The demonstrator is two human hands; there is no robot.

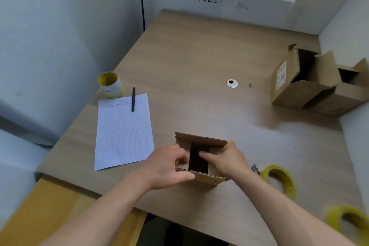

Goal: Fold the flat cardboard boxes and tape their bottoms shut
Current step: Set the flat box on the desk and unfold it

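Here, just right of the lined sheet (123, 132), the box (207, 178) stands open-end up, small flaps going in; our left hand (171, 166) pinches its near-left corner, right hand (229, 160) lies flat pressing the right flap; next, we judge: close long flaps, fetch the tape roll (279, 181) farther right of the sheet.

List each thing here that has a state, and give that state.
cardboard box: upright, inner flaps pushed in, long flaps standing, untaped.
left hand: grips the box's left side.
right hand: presses the right inner flap down.
far boxes: upright, top flaps open.
tape roll: lying idle, untouched.
pen: lying on the lined paper.
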